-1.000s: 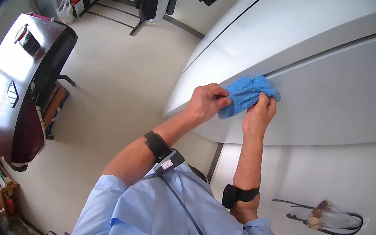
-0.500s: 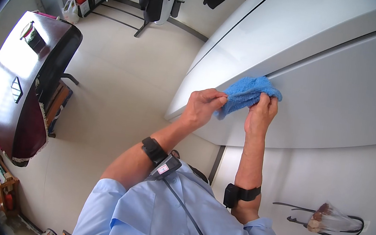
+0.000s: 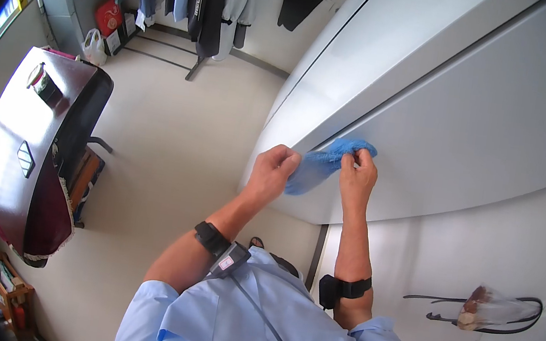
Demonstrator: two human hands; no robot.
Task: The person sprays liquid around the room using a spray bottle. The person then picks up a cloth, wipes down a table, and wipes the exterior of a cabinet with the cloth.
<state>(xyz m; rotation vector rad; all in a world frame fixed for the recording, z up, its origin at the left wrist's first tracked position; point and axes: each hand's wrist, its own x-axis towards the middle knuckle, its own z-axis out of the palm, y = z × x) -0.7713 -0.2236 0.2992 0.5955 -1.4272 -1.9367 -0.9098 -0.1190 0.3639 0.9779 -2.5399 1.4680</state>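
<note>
A fluffy blue cloth point(image 3: 318, 166) hangs in folds between my two hands, its lower left part smeared by motion. My left hand point(image 3: 271, 176) is closed, thumb against fingers, at the cloth's left edge. Pinching the upper right part of the cloth is my right hand point(image 3: 357, 183), its fingers curled over the fabric. Just behind the cloth stands a large, smooth white panelled body point(image 3: 458, 126) with dark seams. Whether the cloth touches its surface I cannot tell.
A dark glossy table point(image 3: 9, 156) with a jar point(image 3: 42, 79) on it stands at left. Clothes hang on a rack point(image 3: 193, 67) at the back. A plastic bag and black cords point(image 3: 485, 310) are at lower right. A wooden holder point(image 3: 9, 291) sits lower left.
Both hands and the blue cloth have shifted left and down in view. The cloth, bunched before, now droops lower on its left side. The view itself has moved slightly.
</note>
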